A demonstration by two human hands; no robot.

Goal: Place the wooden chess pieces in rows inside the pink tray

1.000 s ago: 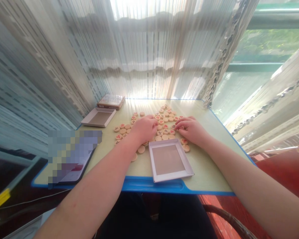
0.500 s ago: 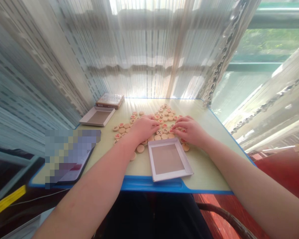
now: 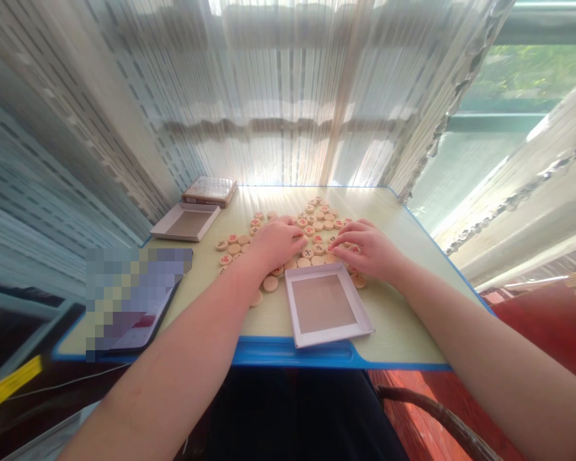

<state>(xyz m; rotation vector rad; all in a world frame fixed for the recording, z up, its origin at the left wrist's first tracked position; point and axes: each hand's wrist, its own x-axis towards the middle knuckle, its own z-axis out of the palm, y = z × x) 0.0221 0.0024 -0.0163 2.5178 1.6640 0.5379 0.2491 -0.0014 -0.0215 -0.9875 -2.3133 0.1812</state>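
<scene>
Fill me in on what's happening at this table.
A person has both bare hands among round, pale wood-coloured discs on a pale yellow-green table with a blue edge. Some discs show red or black characters; others are blank on top. The left hand is over the middle of the spread, the right hand at its right side; whether either grips a disc is unclear. A shallow, whitish square tray lies near the front edge.

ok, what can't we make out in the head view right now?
All head view:
Far discs: characters too small and blurred.
Left hand: what lies beneath; the hand covers it.
Right hand: whether its grip holds a disc; the hand hides the contact.
Tablet-like device: pixelation covers much of its screen.
Right forearm: cut off by the right edge.
</scene>
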